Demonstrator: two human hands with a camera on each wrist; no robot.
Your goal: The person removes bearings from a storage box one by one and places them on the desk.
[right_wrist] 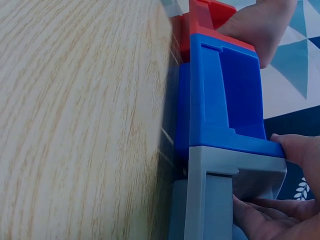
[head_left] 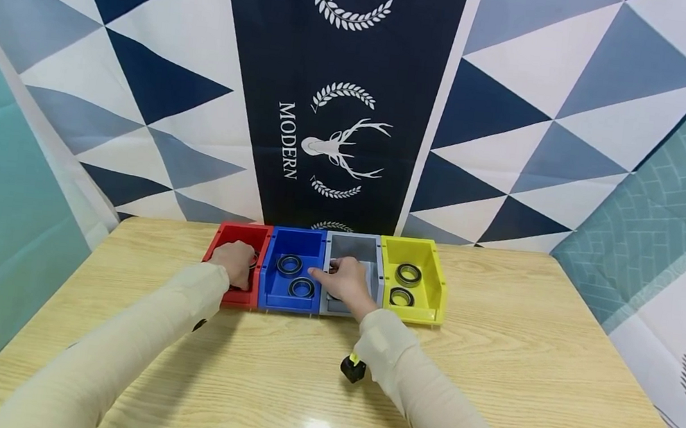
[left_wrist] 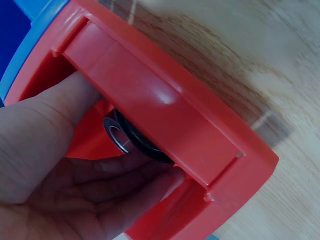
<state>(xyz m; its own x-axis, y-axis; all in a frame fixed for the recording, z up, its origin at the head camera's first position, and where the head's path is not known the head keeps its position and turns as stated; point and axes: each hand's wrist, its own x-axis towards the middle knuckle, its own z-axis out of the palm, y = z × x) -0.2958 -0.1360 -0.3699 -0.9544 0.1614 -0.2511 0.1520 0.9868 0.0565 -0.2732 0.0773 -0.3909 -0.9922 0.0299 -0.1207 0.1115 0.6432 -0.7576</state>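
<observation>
My left hand (head_left: 236,263) reaches down into the red bin (head_left: 224,233). In the left wrist view its thumb and curled fingers (left_wrist: 125,185) are round a black-and-silver ball bearing (left_wrist: 117,134), tilted behind the bin's front wall and partly hidden by it. My right hand (head_left: 345,284) is over the grey bin (head_left: 355,244); its thumb stretches across the divider toward the blue bin (head_left: 299,239), and its fingers (right_wrist: 265,215) dip into the grey bin. A bearing (head_left: 333,267) shows partly beside that hand; what lies under the fingers is hidden.
Two bearings lie in the blue bin, one a bearing (head_left: 289,264) near the middle. The yellow bin (head_left: 421,250) at the right also has two, including a bearing (head_left: 408,274). The bins stand side by side on a wooden table (head_left: 274,388), before a patterned cloth (head_left: 351,138).
</observation>
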